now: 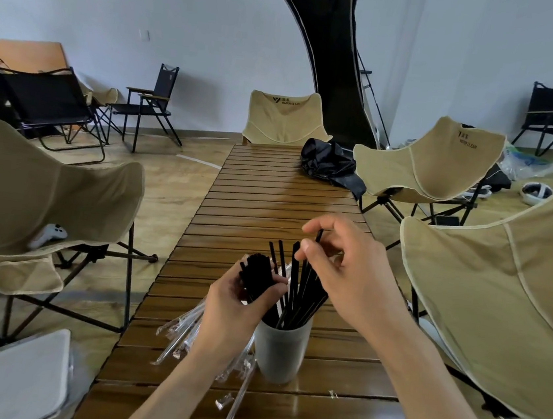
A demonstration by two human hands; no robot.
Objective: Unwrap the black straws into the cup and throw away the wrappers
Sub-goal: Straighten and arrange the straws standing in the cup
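A grey cup (pixel 281 351) stands on the slatted wooden table (pixel 270 191) and holds several bare black straws (pixel 300 291). My left hand (pixel 240 301) grips a bundle of black straws (pixel 257 271) just left of the cup's rim, their ends pointing up. My right hand (pixel 341 261) is above the cup and pinches the top of one black straw (pixel 317 238) between thumb and fingers. Clear plastic wrappers (pixel 181 333) lie in a heap on the table left of the cup, partly hidden by my left forearm.
Beige folding chairs (pixel 39 189) stand on both sides and at the far end of the table. A black bag (pixel 330 165) lies at the table's far right. A white bin lid (pixel 10 382) is at lower left. Loose wrapper scraps (pixel 224 401) lie near the table's front.
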